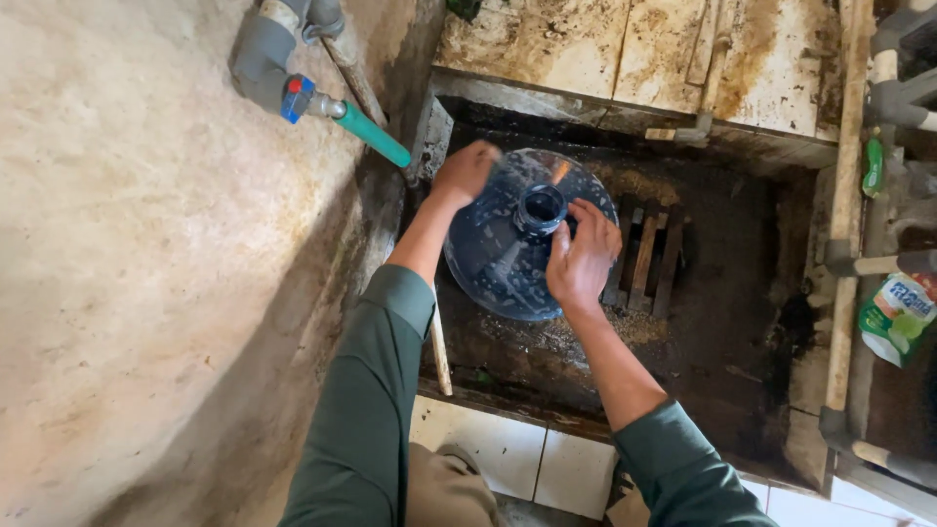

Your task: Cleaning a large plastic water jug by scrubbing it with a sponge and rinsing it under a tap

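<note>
Green sleeves reach down; left hand [466, 171] and right hand [583, 259] both grip the blue water jug [503, 263] in the wet basin [722, 322].

Pouch: we see a soft green and white packet [898, 317] at the right edge, propped tilted among the grey pipes, with a patch of red and blue print.
Bottle: above it we see a small green bottle [873, 166] upright beside a pipe.
</note>
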